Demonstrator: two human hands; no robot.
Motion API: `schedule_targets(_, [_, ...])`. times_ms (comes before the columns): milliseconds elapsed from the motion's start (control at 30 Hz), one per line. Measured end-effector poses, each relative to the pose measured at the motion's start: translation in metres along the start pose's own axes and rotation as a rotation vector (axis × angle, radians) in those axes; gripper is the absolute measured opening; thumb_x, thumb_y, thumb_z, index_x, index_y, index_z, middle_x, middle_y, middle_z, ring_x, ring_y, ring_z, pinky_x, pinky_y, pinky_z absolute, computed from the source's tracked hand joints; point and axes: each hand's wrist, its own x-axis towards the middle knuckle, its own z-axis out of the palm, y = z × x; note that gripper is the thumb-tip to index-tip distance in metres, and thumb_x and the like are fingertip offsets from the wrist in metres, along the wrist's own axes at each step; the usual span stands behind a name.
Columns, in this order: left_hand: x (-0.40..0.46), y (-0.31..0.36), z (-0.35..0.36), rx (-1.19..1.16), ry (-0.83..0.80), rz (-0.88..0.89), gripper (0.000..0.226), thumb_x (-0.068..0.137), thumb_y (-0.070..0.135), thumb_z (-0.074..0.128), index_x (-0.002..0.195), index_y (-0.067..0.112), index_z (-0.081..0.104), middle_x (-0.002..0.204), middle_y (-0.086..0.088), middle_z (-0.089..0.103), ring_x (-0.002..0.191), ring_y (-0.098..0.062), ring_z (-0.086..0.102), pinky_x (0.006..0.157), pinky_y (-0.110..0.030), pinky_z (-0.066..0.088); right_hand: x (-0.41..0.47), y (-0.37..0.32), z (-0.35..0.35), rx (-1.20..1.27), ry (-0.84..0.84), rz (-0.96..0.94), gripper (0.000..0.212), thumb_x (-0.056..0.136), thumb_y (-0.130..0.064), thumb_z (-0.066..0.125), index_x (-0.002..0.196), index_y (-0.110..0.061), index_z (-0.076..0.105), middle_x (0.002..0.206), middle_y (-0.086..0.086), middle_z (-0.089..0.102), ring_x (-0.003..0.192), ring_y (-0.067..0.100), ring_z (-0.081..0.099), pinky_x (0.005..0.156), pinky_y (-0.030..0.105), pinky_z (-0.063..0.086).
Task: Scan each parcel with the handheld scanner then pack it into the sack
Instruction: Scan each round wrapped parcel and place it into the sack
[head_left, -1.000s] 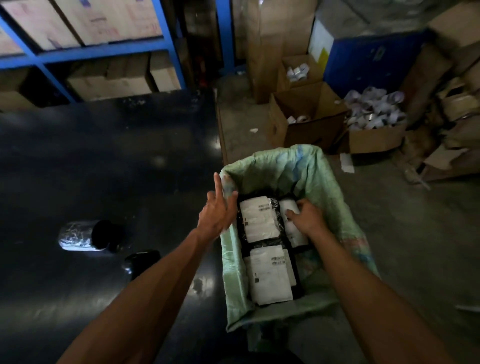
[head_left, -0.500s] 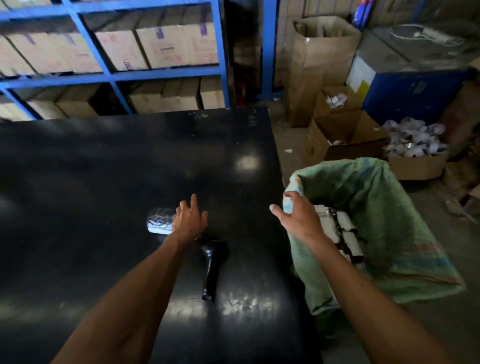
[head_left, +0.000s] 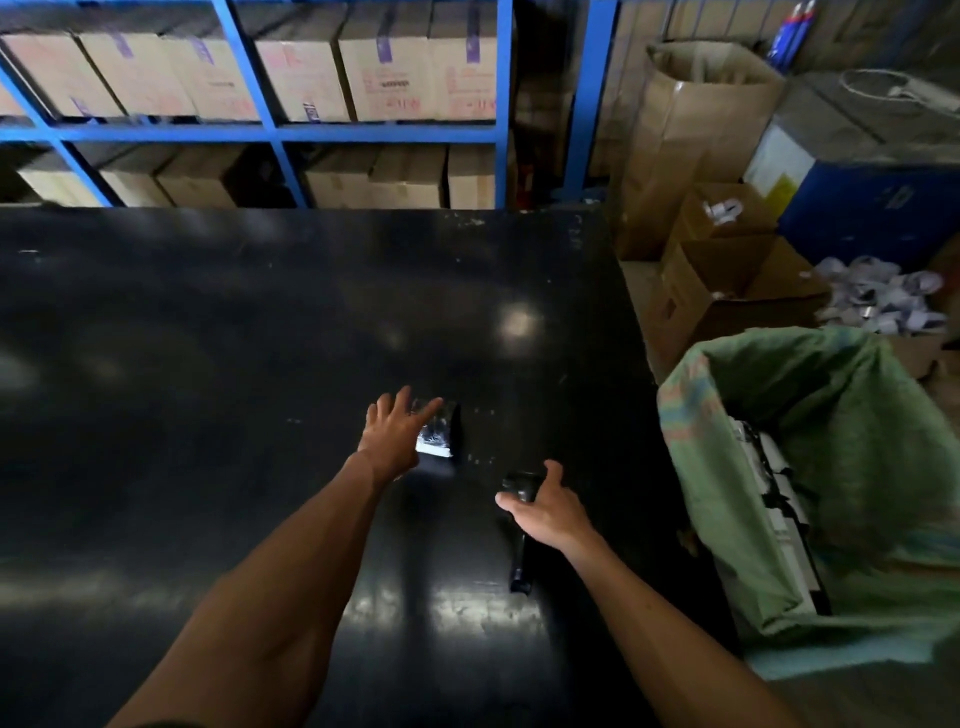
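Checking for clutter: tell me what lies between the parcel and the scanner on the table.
Head view: nothing; only bare black table separates the parcel from the scanner.

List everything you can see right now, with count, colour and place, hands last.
parcel: one, silvery wrap, mid table under the left fingers
scanner: one, black, lying on table under the right hand
table: one, glossy black, fills the centre
sack: one, green, open, right of table
packed parcels: several, white labels, inside sack
shelving: blue, brown cartons, behind table
open cartons: about three, brown, floor far right
left hand: open, reaching onto parcel
right hand: open, over scanner's head
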Motion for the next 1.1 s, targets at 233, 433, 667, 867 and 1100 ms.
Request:
schedule_targets(233, [0.029,0.003,0.023,0.307,-0.098,0.237,0.096,0.096,0.015,0.059,0.152,0.051,-0.010,0.162,-0.025,-0.013,0.145,-0.056,0.002,0.113,-0.070,0.019,0.006,-0.008,0.026,0.191,0.024,0.047,0.086,0.084,-0.018,0.068,0.153,-0.029,0.017,0.135,0.009,0.056,0.118,0.027,0.060,0.092,0.031,0.048])
schedule_targets(433, [0.056,-0.016,0.006,0.206,-0.056,0.197,0.092,0.090,0.015,0.065,0.155,0.045,0.007,0.156,-0.019,0.016,0.134,-0.044,0.032,0.097,-0.051,0.049,0.019,-0.022,0.010,0.570,0.037,0.023,0.060,0.078,-0.007,0.064,0.131,-0.027,0.042,0.097,0.010,0.073,0.062,0.019,0.070,0.065,0.037,0.059])
schedule_targets(667, [0.059,-0.052,-0.019,-0.764,-0.123,-0.122,0.107,0.059,0.031,0.091,0.142,0.049,0.026,0.127,-0.009,0.035,0.106,-0.038,0.054,0.086,-0.048,0.058,0.029,-0.056,-0.009,0.731,0.119,-0.211,0.056,0.083,-0.007,0.063,0.132,-0.027,0.043,0.097,0.014,0.074,0.052,0.020,0.060,0.054,0.031,0.049])
schedule_targets(867, [0.037,-0.050,-0.027,-0.809,-0.117,-0.068,0.087,0.068,0.025,0.084,0.143,0.039,0.043,0.126,-0.004,0.053,0.111,-0.026,0.058,0.096,-0.035,0.050,0.018,-0.077,-0.018,0.731,0.063,-0.313,0.056,0.089,-0.001,0.057,0.131,-0.035,0.041,0.092,0.012,0.071,0.056,0.021,0.058,0.050,0.033,0.052])
schedule_targets(1100, [0.020,-0.047,-0.026,-1.041,-0.063,-0.127,0.046,0.073,0.018,0.073,0.115,0.035,0.068,0.106,-0.002,0.072,0.097,-0.017,0.069,0.091,-0.036,0.057,-0.003,-0.071,-0.024,0.546,0.083,-0.385,0.053,0.080,-0.034,0.067,0.124,-0.048,0.043,0.090,0.012,0.071,0.051,0.019,0.061,0.046,0.032,0.050])
